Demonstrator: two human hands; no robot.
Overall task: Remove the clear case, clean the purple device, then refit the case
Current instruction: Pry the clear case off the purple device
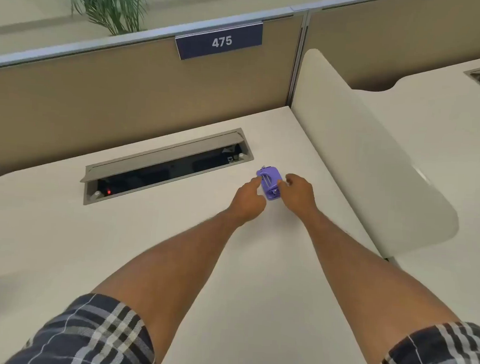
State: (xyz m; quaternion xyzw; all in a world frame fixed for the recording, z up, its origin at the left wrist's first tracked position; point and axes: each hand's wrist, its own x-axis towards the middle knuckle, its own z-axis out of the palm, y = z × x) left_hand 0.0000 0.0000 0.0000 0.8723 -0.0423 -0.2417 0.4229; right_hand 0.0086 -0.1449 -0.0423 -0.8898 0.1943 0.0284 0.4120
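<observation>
A small purple device [270,180] lies on the white desk [174,248], far out at arm's length, to the right of the cable hatch. My left hand [249,197] touches its left edge with the fingertips. On the other side, my right hand [298,192] has its fingers against the device's right edge. Both arms are stretched forward. A pale line runs across the device's top; I cannot make out the clear case as a separate part from here.
An open grey cable hatch [167,164] is sunk into the desk to the left of the device. A tan partition [126,98] with a sign reading 475 closes the back. A white curved divider [367,166] stands on the right.
</observation>
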